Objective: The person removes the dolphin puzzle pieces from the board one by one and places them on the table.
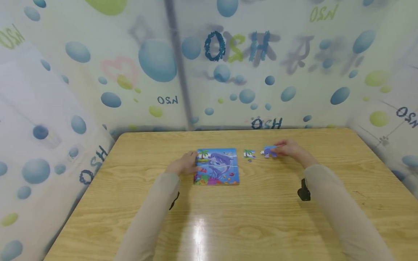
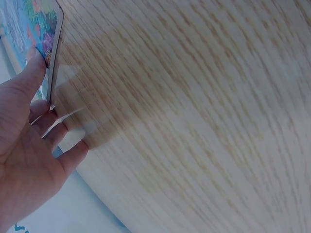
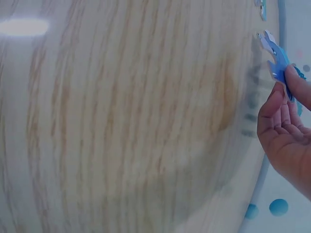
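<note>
A square dolphin jigsaw puzzle [image 1: 218,167] lies on the table, its picture showing purple dolphins, a palm tree and coral. My left hand [image 1: 185,164] grips its left edge; in the left wrist view the thumb rests on the picture face [image 2: 43,30] and the other fingers curl at the rim. Over to the right, my right hand [image 1: 288,148] pinches a blue and purple puzzle piece [image 1: 268,152] between thumb and index finger. The right wrist view shows this piece [image 3: 278,62] tilted up over the tabletop. Between puzzle and right hand lies a loose palm-tree piece [image 1: 249,153].
The wooden table [image 1: 228,217] ends at a patterned wall covering [image 1: 202,94] along the back, with more of it at both sides. A black strap end [image 1: 304,192] hangs beneath the right wrist. Light glares off the table's front middle.
</note>
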A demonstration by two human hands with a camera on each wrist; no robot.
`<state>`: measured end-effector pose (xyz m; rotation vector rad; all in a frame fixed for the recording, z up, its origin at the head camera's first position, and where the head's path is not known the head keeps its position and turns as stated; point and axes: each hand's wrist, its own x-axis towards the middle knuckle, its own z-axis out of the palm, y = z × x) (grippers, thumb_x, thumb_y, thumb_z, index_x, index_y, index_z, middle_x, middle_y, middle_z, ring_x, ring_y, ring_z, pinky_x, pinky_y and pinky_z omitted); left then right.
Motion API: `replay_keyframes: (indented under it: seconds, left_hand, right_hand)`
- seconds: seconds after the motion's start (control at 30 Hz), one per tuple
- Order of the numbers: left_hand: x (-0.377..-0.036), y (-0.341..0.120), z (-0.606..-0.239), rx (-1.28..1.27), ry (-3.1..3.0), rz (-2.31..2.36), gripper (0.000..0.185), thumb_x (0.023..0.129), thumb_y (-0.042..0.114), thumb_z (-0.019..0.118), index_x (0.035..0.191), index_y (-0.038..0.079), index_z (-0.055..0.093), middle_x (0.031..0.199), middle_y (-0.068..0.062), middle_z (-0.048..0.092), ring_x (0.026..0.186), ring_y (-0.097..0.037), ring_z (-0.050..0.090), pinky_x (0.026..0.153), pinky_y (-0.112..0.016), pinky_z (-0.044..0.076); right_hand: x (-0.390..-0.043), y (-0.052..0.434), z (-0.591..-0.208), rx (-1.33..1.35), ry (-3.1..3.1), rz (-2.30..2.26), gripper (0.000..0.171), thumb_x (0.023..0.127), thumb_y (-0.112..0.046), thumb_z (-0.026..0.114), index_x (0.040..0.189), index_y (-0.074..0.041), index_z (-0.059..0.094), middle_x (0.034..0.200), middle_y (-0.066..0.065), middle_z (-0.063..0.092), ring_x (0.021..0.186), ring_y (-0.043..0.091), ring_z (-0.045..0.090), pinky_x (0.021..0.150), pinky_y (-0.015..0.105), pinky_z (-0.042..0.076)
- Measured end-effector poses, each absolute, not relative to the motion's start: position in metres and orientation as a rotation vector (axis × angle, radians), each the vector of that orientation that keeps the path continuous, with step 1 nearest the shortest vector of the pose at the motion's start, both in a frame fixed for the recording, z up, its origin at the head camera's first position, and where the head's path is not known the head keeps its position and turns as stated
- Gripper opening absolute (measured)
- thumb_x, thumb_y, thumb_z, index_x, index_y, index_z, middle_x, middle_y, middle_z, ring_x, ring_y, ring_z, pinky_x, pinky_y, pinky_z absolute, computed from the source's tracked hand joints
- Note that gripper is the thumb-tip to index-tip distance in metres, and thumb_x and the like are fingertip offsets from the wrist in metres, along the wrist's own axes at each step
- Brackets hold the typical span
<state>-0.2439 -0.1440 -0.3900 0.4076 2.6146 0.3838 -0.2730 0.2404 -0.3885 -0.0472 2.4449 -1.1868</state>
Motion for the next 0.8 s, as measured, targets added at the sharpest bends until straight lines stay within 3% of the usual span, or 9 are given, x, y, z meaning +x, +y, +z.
replay_keyframes:
  seconds: [0.1,0.17,0.27,0.37,0.63,0.8]
  left_hand:
    - [-0.244,-0.144,-0.389,0.398,2.608,0.394,0.067,0.096,0.027,0.051,0.145,-0.003,0.018,0.150,-0.025,0.022,0.139,-0.040,0.022,0.114,-0.050,0.024]
    - [-0.244,-0.144,-0.388,0.391,2.605,0.390,0.067,0.096,0.027,0.051,0.146,-0.003,0.018,0.151,-0.024,0.022,0.140,-0.039,0.022,0.114,-0.050,0.024]
    - [-0.243,-0.144,-0.388,0.386,2.610,0.380,0.068,0.096,0.029,0.051,0.146,-0.003,0.018,0.150,-0.024,0.023,0.140,-0.038,0.022,0.114,-0.049,0.024]
    - [-0.242,-0.143,-0.387,0.386,2.624,0.371,0.068,0.095,0.030,0.051,0.145,-0.003,0.019,0.149,-0.023,0.026,0.139,-0.037,0.025,0.114,-0.048,0.025]
    - [-0.242,-0.143,-0.388,0.396,2.605,0.401,0.069,0.096,0.029,0.051,0.146,-0.003,0.016,0.151,-0.024,0.021,0.140,-0.038,0.021,0.115,-0.049,0.023]
    - [-0.241,-0.144,-0.390,0.376,2.611,0.425,0.067,0.095,0.028,0.052,0.146,-0.002,0.019,0.150,-0.023,0.023,0.140,-0.038,0.022,0.115,-0.049,0.024]
  right_hand:
    - [-0.274,0.243,-0.391,-0.016,2.471,-1.160,0.054,0.093,-0.023,0.056,0.131,0.014,0.043,0.122,0.029,0.055,0.090,0.013,0.060,0.090,0.035,0.051]
    - [-0.275,0.244,-0.392,0.003,2.507,-1.136,0.050,0.092,-0.022,0.058,0.126,0.013,0.048,0.116,0.026,0.058,0.086,0.010,0.058,0.084,0.031,0.051]
    - [-0.276,0.242,-0.395,0.032,2.566,-1.081,0.043,0.091,-0.020,0.059,0.120,0.011,0.053,0.110,0.020,0.059,0.091,0.020,0.056,0.081,0.030,0.049]
    - [-0.275,0.240,-0.397,0.014,2.618,-1.023,0.041,0.092,-0.019,0.058,0.119,0.013,0.052,0.116,0.027,0.054,0.100,0.029,0.053,0.087,0.036,0.048]
    - [-0.270,0.240,-0.405,-0.067,2.662,-1.074,0.036,0.092,-0.015,0.057,0.112,0.015,0.052,0.105,0.025,0.057,0.095,0.028,0.055,0.080,0.032,0.049]
    - [-0.268,0.236,-0.412,-0.035,2.717,-1.135,0.039,0.091,-0.016,0.059,0.114,0.014,0.052,0.110,0.029,0.056,0.100,0.036,0.055,0.087,0.041,0.049]
